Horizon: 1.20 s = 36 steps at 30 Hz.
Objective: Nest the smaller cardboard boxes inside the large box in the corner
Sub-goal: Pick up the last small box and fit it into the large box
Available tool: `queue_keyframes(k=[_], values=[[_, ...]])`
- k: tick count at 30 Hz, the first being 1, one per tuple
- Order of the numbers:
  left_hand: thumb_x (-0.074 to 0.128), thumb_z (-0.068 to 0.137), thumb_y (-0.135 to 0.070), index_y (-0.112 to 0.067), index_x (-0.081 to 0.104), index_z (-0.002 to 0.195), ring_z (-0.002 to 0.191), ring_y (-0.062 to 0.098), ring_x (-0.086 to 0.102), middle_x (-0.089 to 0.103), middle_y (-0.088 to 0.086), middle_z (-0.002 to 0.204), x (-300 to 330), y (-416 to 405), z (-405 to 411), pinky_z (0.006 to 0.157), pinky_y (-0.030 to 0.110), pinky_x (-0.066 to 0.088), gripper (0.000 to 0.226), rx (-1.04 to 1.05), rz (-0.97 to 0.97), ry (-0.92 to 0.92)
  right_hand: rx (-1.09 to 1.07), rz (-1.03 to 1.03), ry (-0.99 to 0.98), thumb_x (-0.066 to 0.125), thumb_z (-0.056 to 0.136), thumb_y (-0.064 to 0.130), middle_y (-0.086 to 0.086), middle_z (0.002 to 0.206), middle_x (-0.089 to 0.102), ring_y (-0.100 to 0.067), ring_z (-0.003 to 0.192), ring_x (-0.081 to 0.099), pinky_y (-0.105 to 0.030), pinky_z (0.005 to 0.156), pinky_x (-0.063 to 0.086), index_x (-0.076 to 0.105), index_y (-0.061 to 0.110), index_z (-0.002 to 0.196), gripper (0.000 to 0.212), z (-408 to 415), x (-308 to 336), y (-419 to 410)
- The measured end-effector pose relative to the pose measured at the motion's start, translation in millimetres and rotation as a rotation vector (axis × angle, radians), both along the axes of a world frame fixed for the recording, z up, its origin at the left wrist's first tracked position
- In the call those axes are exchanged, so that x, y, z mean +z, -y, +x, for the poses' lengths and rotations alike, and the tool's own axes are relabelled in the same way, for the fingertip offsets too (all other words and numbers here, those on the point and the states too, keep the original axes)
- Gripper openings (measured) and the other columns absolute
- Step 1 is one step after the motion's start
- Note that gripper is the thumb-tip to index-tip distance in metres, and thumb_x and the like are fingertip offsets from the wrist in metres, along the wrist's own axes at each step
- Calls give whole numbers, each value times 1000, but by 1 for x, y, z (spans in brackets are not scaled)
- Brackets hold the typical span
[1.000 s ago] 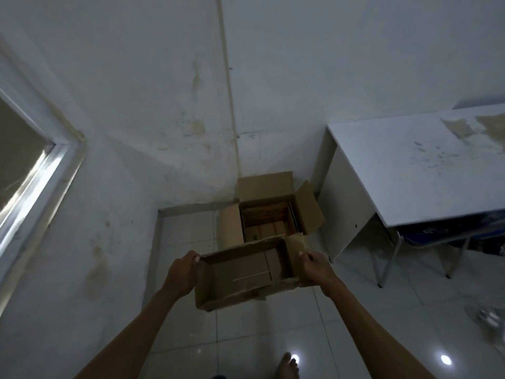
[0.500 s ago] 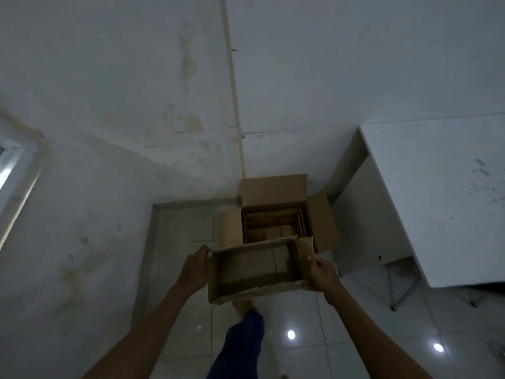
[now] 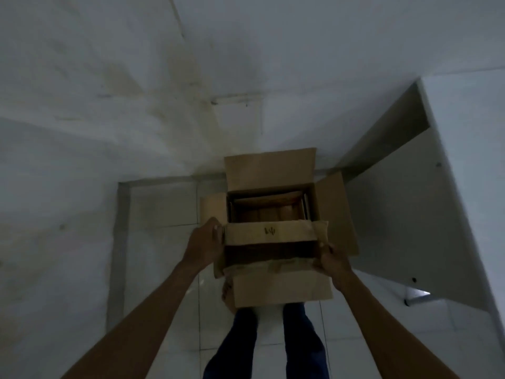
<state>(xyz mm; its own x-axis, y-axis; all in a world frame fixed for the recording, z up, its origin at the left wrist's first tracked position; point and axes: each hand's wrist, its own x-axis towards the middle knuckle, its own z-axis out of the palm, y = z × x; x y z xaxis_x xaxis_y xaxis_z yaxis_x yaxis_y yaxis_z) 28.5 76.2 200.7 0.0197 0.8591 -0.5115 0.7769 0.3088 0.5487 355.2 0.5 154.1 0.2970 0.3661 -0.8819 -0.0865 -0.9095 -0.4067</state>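
Observation:
The large cardboard box (image 3: 270,173) stands open on the floor in the room's corner, its flaps spread, with other cardboard showing inside it. I hold a smaller open cardboard box (image 3: 281,288) in the air just in front of the large box's near edge. My left hand (image 3: 205,242) grips its left side and my right hand (image 3: 332,259) grips its right side. The small box's open top faces up, and its far flap overlaps the large box's near rim.
White walls meet behind the large box. A white desk (image 3: 464,187) stands close on the right, its side panel beside the box's right flap. My legs (image 3: 267,343) and a bare foot are on the tiled floor (image 3: 161,242) below the held box.
I have stepped toward the corner, so the large box looks bigger and nearer. The small box has moved forward with both hands to the large box's near edge and has tilted upright.

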Motion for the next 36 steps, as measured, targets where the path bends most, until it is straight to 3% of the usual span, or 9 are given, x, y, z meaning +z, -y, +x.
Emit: queue_keyframes(k=[3,6,9,16,20,24,27,32,36], values=[[35,108,-15,-5,55,95,63,28,61,65,11,78,-52,-29,21,56,46,51,25,-13,35,-42,-9,-13,6,46,108,37,-18,135,62,-37,115,66,-47,94,60,51,18,147,44,15,-63,-26],[36,108,-13,-12,50,92,49,14,47,56,-1,68,-99,-48,38,44,28,33,21,-59,116,-41,22,-5,12,46,108,38,-9,133,61,-33,112,67,-47,90,61,50,23,148,43,28,-113,-44],[34,109,-13,-16,48,95,50,13,46,54,-3,67,-133,-60,47,45,25,28,21,-27,123,-41,12,-22,-62,47,107,38,-1,125,56,-27,98,69,-36,75,61,48,26,148,43,37,-147,-57],[33,110,-16,-3,57,118,64,26,55,62,5,82,-201,-64,55,59,29,33,29,-18,107,-62,107,-92,-14,46,108,30,-3,132,50,-33,118,60,-35,72,62,50,25,148,40,48,-209,-66],[32,109,-21,-4,55,118,86,41,64,68,20,100,-234,-65,61,71,50,53,29,-68,1,-103,463,-48,311,46,108,24,-15,125,64,-32,97,63,-47,85,58,63,15,132,31,46,-229,-69],[43,102,-16,-6,48,128,100,45,63,65,21,113,-269,-64,74,80,53,55,28,-132,-129,-227,657,117,698,47,105,22,-17,100,70,-37,89,67,-37,66,46,66,9,108,23,30,-248,-74],[53,97,-15,-7,41,137,103,45,65,64,23,117,-289,-60,78,83,52,55,42,-178,-183,-307,796,98,834,51,104,20,-16,105,71,-35,95,70,-33,65,43,62,8,116,20,18,-258,-78],[54,97,-10,-8,20,157,112,49,62,60,28,128,-316,-54,69,94,54,54,69,-72,-275,-238,900,83,757,47,106,18,-17,112,70,-36,101,69,-34,69,44,59,8,122,22,10,-276,-80],[55,99,-16,-24,8,162,120,42,59,52,19,142,-323,-53,67,98,47,54,79,11,-327,52,857,-25,533,49,104,18,-19,125,63,-39,115,62,-39,85,51,53,6,133,31,14,-283,-88]])
